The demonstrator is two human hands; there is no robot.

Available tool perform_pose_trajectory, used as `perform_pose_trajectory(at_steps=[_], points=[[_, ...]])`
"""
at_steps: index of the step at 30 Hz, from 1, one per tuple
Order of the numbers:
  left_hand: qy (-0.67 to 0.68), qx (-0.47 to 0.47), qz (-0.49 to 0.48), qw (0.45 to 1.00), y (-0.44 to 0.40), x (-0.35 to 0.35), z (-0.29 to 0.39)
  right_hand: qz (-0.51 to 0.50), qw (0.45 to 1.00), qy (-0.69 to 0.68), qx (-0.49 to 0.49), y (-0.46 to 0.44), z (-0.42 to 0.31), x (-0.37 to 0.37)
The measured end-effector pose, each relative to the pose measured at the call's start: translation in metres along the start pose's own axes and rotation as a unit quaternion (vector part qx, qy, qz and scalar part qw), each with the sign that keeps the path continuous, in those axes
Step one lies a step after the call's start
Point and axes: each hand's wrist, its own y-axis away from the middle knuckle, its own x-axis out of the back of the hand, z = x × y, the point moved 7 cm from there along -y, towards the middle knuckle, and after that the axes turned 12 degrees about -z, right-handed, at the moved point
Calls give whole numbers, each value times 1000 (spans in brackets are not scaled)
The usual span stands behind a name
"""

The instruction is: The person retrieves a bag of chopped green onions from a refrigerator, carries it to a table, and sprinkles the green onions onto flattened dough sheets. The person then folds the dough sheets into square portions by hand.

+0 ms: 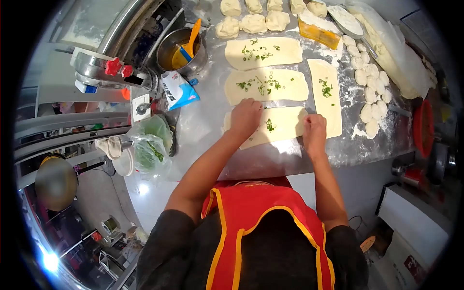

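Observation:
Three flat dough sheets lie one behind another: a near sheet (289, 124), a middle sheet (291, 93) and a far sheet (238, 52). A fourth, upright dough sheet (333, 118) is at their right. Chopped scallions (269, 126) are scattered on all of them. My left hand (246, 118) is closed over the left part of the near sheet, its fingertips by that sheet's far edge. At the right end of the same sheet, my right hand (314, 131) has its fingers pinched together. What either hand holds, if anything, is too small or hidden to tell.
Dough lumps (253, 23) sit at the back, beside a flour-filled yellow tray (319, 35). Small dough balls (371, 92) cover the floured right side. Leftward stand a metal pot (181, 50) with an orange-handled brush, a blue-white packet (179, 91) and a plastic bag (153, 147) of greens.

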Motion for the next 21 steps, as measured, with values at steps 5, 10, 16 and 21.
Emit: perform_pose_trajectory(at_steps=[5, 10, 16, 21], points=[[-52, 54, -57, 996, -22, -25, 2, -17, 996, 29, 77, 11, -24, -27], [-64, 66, -111, 990, -31, -33, 1, -92, 982, 12, 164, 40, -44, -62], [20, 88, -82, 993, -25, -25, -17, -178, 968, 125, 122, 46, -55, -51], [185, 142, -102, 967, 2, -5, -21, -124, 982, 91, 114, 49, -44, -33]])
